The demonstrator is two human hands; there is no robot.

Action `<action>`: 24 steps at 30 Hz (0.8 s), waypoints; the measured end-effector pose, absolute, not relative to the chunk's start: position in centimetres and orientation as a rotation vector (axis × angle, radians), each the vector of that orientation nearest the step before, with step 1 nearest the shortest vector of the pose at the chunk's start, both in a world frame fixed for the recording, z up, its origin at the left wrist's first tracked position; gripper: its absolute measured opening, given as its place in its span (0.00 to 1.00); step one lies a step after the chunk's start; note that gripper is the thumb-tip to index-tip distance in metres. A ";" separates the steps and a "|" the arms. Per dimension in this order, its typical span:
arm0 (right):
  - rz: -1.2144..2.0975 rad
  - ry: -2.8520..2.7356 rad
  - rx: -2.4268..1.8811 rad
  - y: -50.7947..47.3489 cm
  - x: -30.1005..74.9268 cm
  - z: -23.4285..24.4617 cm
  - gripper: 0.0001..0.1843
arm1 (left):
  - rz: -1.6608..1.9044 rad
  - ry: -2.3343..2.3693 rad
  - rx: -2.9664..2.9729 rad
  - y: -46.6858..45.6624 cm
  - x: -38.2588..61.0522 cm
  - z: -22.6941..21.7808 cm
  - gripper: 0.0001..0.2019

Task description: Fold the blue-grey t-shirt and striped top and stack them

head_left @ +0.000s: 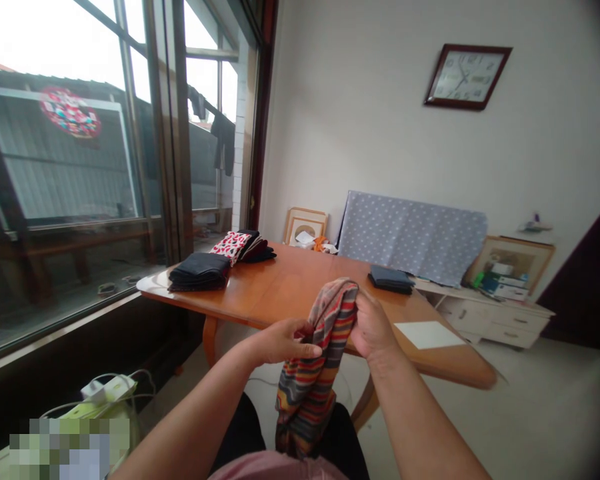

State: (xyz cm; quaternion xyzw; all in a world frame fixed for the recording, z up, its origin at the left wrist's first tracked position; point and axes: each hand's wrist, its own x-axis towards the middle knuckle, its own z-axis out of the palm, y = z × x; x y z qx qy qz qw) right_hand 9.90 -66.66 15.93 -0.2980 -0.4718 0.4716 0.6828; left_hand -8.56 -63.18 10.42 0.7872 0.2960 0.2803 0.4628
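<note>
A soft striped cloth (307,383) in red, orange, yellow and grey hangs over my lap, its upper end bunched and folded over. My right hand (373,325) grips that upper end from the right, fingers partly hidden behind the fabric. From the left, my left hand (286,342) pinches the cloth's edge, thumb lying across the stripes. Whether the cloth is a garment or a scarf I cannot tell. Both hands are above the near edge of the wooden table (290,277).
Folded dark cloths (200,272) and a red-and-white patterned cloth (231,245) lie at the table's left. Another dark folded stack (391,279) and a white sheet (429,335) are on the right. A power strip (109,392) with cables is low left; a white cabinet (505,323) stands behind.
</note>
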 end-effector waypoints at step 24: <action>0.843 -0.776 -0.762 -64.3 16.7 14.4 0.16 | 1.573 0.899 1.191 -58.8 -13.4 14.4 0.14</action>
